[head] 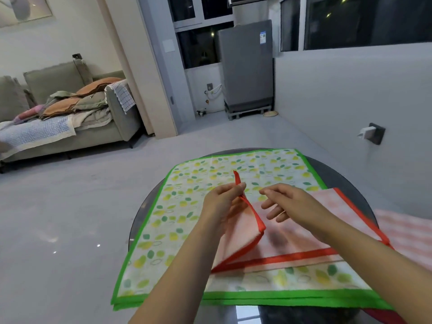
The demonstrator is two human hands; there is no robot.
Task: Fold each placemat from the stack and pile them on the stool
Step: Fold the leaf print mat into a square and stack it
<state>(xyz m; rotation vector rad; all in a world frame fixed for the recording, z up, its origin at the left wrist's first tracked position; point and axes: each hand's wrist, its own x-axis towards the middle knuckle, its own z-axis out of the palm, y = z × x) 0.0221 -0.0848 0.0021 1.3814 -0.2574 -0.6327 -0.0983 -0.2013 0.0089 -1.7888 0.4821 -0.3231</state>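
A pink checked placemat with a red border (301, 239) lies partly folded on top of a stack of green-bordered placemats with a leaf print (187, 206). My left hand (222, 202) pinches the raised red edge of the pink placemat and lifts its left part off the stack. My right hand (287, 202) hovers just to the right of that edge with relaxed fingers and holds nothing. The stack rests on a round dark glass table (339, 174). No stool is in view.
More pink checked cloth (402, 230) hangs at the table's right edge. A grey wall with a socket (371, 134) runs along the right. A sofa heaped with cushions and blankets (70, 113) stands far left, a grey appliance (245, 66) at the back. Pale floor lies around the table.
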